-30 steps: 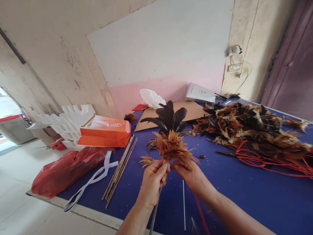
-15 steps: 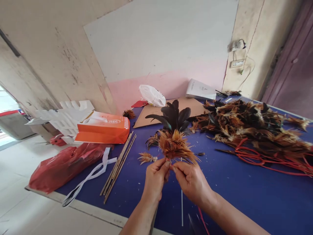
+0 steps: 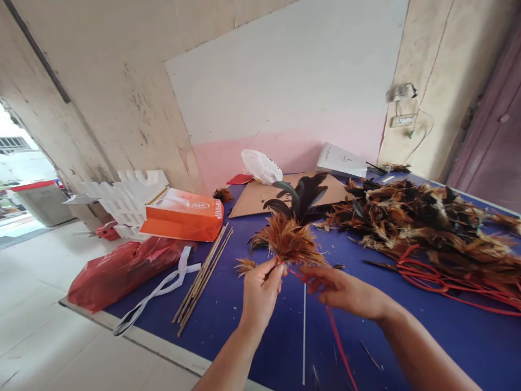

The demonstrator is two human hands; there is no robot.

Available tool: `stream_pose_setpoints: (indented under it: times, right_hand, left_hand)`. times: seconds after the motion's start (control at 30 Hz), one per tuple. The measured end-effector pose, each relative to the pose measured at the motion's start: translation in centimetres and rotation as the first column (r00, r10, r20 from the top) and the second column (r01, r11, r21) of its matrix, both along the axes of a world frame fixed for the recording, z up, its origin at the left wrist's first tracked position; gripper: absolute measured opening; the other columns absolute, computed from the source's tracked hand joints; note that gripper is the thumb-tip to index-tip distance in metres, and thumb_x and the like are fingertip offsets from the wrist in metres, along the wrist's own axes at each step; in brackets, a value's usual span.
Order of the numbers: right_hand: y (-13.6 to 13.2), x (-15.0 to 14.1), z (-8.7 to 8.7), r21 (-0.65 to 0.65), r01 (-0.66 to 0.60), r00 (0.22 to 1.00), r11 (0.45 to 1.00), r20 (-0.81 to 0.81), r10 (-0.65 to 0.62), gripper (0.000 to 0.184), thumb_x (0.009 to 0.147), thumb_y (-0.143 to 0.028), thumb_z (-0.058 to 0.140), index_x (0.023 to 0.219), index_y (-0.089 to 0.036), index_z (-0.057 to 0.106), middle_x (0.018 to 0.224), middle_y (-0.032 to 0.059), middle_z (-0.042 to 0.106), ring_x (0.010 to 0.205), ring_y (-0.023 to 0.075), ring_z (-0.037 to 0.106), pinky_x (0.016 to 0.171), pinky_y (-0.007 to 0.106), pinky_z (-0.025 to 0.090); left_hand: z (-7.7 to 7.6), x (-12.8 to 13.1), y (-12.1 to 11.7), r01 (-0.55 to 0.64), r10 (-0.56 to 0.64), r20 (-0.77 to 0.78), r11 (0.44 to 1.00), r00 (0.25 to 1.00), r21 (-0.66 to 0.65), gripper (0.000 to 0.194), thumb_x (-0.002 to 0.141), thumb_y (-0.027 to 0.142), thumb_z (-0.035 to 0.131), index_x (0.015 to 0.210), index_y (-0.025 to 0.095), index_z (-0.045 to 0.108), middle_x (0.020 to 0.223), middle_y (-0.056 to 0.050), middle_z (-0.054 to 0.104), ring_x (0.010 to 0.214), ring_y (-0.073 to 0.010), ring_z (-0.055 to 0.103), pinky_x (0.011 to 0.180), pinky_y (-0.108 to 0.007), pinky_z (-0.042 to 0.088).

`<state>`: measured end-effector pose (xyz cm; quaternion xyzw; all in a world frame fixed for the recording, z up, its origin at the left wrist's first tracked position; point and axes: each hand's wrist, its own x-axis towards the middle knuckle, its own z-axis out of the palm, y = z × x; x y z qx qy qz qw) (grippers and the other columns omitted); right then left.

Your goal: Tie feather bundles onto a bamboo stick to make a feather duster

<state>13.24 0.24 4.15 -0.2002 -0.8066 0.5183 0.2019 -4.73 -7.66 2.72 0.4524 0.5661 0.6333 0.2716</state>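
Observation:
A feather duster [image 3: 291,239], black plumes on top and reddish-brown feathers below, stands upright in front of me. My left hand [image 3: 264,288] pinches it at the base of the brown feathers; the stick below is hidden behind that hand and forearm. From the binding point a red cord [image 3: 337,339] runs right to my right hand [image 3: 342,290], which has it at the fingers, and hangs down toward the table's near side. The right fingers are loosely bent and slightly blurred. A small brown feather tuft [image 3: 245,266] lies just left of the duster.
A large feather pile [image 3: 423,217] spreads at the right, with scissors [image 3: 378,264] and a red cord coil [image 3: 419,271] before it. Thin sticks [image 3: 203,279], an orange bag [image 3: 185,222] and a red plastic bag [image 3: 122,274] lie left. Cardboard [image 3: 252,198] lies behind the duster.
My right hand has moved away from the binding point to the right, its fingers loosening from a pinch, with the cord stretched between. The left hand keeps its hold; the duster's plumes have turned.

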Motion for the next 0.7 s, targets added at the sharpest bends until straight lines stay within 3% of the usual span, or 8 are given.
stream_pose_setpoints:
  times: [0.1,0.2,0.27,0.33,0.43,0.5,0.7]
  right_hand:
    - [0.9,1.6,0.6,-0.146,-0.008,0.994,0.989,-0.107,-0.008,0.054,0.070,-0.016,0.058,0.123,-0.020,0.049,0.121,0.0079,0.053,0.109,0.0230,0.048,0.087,0.035,0.040]
    - [0.3,0.4,0.6,-0.254,0.158,0.950,0.954,-0.226,-0.217,0.040,0.071,-0.026,0.061,0.110,-0.018,0.058,0.111,0.0078,0.060,0.104,0.0223,0.052,0.093,0.038,0.036]
    - [-0.7,-1.4,0.1,-0.402,0.205,0.911,0.892,-0.255,-0.325,0.036,0.070,-0.033,0.062,0.101,-0.016,0.060,0.096,0.0069,0.065,0.089,0.0196,0.058,0.084,0.036,0.042]
    - [-1.8,-3.2,-0.3,-0.541,0.188,0.904,0.820,-0.230,-0.360,0.035,0.068,-0.038,0.064,0.093,-0.015,0.059,0.078,0.0032,0.064,0.065,0.0140,0.059,0.062,0.028,0.047]
    - [-2.9,-5.0,-0.7,-0.628,0.224,0.889,0.745,-0.181,-0.421,0.029,0.067,-0.040,0.064,0.078,-0.015,0.056,0.048,-0.0070,0.045,0.035,0.0040,0.033,0.035,0.017,0.023]
    - [-3.2,-5.5,-0.7,-0.632,0.282,0.845,0.722,-0.193,-0.499,0.028,0.064,-0.040,0.066,0.075,-0.016,0.056,0.040,-0.0104,0.032,0.033,0.0028,0.020,0.034,0.019,0.013]
    - [-3.6,-6.0,-1.1,-0.709,0.343,0.746,0.617,-0.193,-0.637,0.032,0.059,-0.041,0.070,0.076,-0.018,0.056,0.039,-0.0106,0.029,0.035,0.0046,0.017,0.036,0.021,0.012]
  left_hand:
    - [0.1,-0.3,0.2,-0.025,0.026,-0.032,1.000,0.999,0.017,0.027,0.073,0.040,0.058,0.073,0.014,0.066,0.048,0.003,0.047,0.041,-0.0076,0.036,0.042,-0.020,0.027]
    - [0.2,-0.2,0.3,-0.034,0.035,-0.054,0.999,0.998,0.013,0.027,0.073,0.040,0.058,0.073,0.014,0.067,0.045,0.004,0.044,0.040,-0.0079,0.035,0.042,-0.020,0.026]
    - [0.5,0.2,0.2,-0.029,0.029,-0.095,1.000,0.995,0.002,0.025,0.074,0.037,0.057,0.072,0.014,0.068,0.043,0.004,0.041,0.039,-0.0082,0.035,0.041,-0.020,0.026]
    - [0.8,0.6,0.2,-0.035,0.035,-0.151,0.999,0.988,0.004,0.023,0.074,0.034,0.057,0.074,0.015,0.069,0.043,0.003,0.043,0.041,-0.0095,0.036,0.042,-0.021,0.027]
    - [0.7,0.9,0.3,-0.072,0.087,-0.236,0.995,0.968,0.069,0.019,0.073,0.029,0.058,0.082,0.017,0.071,0.054,-0.001,0.054,0.050,-0.0135,0.043,0.050,-0.023,0.034]
    - [0.3,1.1,0.4,-0.079,0.107,-0.268,0.990,0.958,0.114,0.019,0.073,0.026,0.058,0.086,0.019,0.071,0.062,-0.004,0.059,0.057,-0.0161,0.048,0.058,-0.025,0.037]
    - [-0.1,2.2,0.2,-0.057,0.089,-0.182,0.983,0.979,0.174,0.025,0.071,0.016,0.059,0.092,0.022,0.070,0.074,-0.008,0.062,0.070,-0.0203,0.053,0.072,-0.028,0.039]
